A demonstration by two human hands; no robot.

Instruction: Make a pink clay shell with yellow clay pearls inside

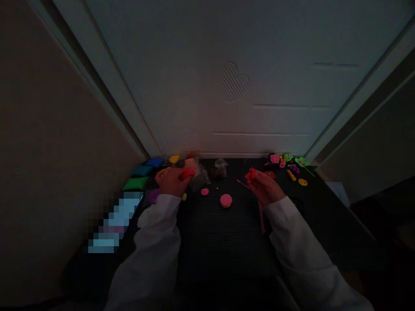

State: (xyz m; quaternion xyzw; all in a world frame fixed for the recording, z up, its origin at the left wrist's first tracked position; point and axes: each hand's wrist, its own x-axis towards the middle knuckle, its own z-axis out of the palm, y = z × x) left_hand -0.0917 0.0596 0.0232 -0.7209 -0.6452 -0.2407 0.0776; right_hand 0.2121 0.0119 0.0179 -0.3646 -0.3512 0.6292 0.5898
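Observation:
My left hand (pixel 171 181) is closed around a lump of red modelling clay (pixel 188 173), raised over the left part of the dark table. Between the fingertips of my right hand (pixel 267 188) is a smaller piece of red clay (pixel 252 173). The hands are well apart. On the table between them sit a round pink clay piece with a paler lower layer (pixel 226 200), a small pink lump (pixel 204 191) and a tiny orange bit (pixel 217 188). A thin pink stick (pixel 242 184) lies close to my right fingertips. A pink strip (pixel 261 218) runs partly under my right wrist.
Coloured clay packs, among them a green one (pixel 135 183) and a blue one (pixel 154 162), line the left side near a lit, blurred screen (pixel 116 222). Clear plastic bags (pixel 201 176) lie behind. Small figures and a green flower (pixel 302 162) stand back right. A pale panel (pixel 194 86) rises behind the table.

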